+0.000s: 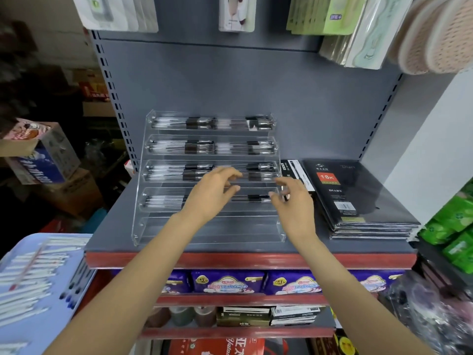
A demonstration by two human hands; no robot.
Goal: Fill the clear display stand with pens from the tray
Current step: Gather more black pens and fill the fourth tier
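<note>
**Settling pens into the fourth tier**

Nearest me, lower left, the tray (38, 272) holds plenty of pens (28, 290). Both hands are over the stand (210, 226). My left hand (213, 194) has fingers loosely curled and looks empty; my right hand (294, 201) pinches something dark, I think a pen. I'd lay it flat and parallel, clearing the acrylic lip. The lowest tier is empty; diaries (358, 198) crowd the right side.

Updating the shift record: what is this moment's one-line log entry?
stand: top three tiers filled, fourth partly, bottom bare | left hand, right hand: over fourth tier | tray: pens remain
</note>
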